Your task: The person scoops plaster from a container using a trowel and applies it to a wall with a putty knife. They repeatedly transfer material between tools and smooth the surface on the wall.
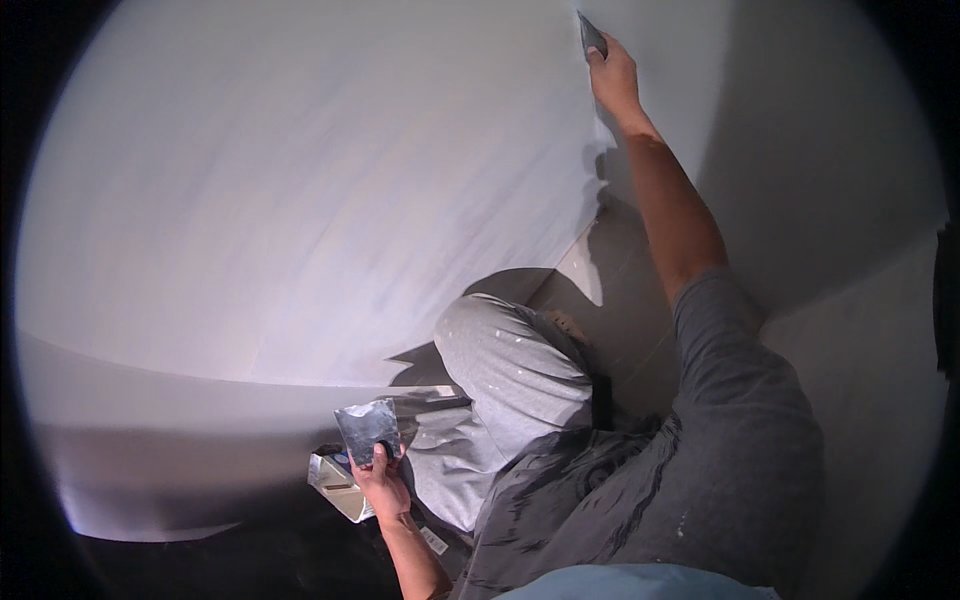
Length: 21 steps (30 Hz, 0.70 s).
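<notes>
My right hand (617, 82) is stretched up and far ahead, closed on a putty knife (590, 36) with a dark, narrow-looking blade. The blade's edge meets the pale wall (310, 190) by the inside corner. Low and left of my knees, my left hand (382, 490) grips a broad, flat metal scraper (366, 430), its thumb on the face. Whitish paste lies along the scraper's far edge. Most of the fingers under it are hidden.
Beside my left hand stands an open box-like container (340, 490), partly covered by that hand. My bent leg in grey trousers (515, 360) is close to the wall. Tiled floor (635, 300) shows beyond my knee, and another wall (820, 180) rises at the right.
</notes>
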Each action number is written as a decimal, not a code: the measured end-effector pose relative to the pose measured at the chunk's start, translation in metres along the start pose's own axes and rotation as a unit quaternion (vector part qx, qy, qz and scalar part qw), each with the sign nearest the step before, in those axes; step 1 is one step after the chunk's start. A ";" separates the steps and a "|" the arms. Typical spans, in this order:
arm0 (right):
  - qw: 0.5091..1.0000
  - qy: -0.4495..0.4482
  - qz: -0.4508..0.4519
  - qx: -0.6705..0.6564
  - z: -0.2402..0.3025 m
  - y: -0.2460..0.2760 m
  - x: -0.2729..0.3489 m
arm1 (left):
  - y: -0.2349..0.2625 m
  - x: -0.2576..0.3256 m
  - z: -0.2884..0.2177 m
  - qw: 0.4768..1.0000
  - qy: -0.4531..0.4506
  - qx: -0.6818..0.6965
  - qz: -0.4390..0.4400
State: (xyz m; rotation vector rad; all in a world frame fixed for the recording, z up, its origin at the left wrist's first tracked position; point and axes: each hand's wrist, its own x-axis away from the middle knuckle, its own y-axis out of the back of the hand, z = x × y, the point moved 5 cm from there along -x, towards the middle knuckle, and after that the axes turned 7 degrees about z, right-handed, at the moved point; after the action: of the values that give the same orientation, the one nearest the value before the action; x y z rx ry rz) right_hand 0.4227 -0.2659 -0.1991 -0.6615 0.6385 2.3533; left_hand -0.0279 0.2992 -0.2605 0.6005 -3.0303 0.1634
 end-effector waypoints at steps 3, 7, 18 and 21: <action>1.000 -0.008 0.025 0.001 0.009 -0.010 0.003 | 0.000 0.002 -0.001 1.000 -0.006 0.007 -0.019; 0.998 0.023 0.063 -0.011 0.023 -0.032 0.038 | 0.000 0.000 0.001 1.000 0.007 0.014 -0.026; 0.964 0.120 0.225 -0.076 0.198 -0.087 0.261 | -0.038 -0.006 -0.005 0.966 0.065 0.234 -0.092; 0.914 0.173 0.359 -0.081 0.230 -0.098 0.313 | -0.048 -0.010 -0.002 0.942 0.095 0.307 -0.094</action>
State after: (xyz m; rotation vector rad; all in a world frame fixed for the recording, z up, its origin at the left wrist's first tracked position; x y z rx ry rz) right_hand 0.2017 0.0660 -0.2363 -1.0759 0.9748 3.0182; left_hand -0.0006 0.2589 -0.2544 0.8388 -2.6810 1.1096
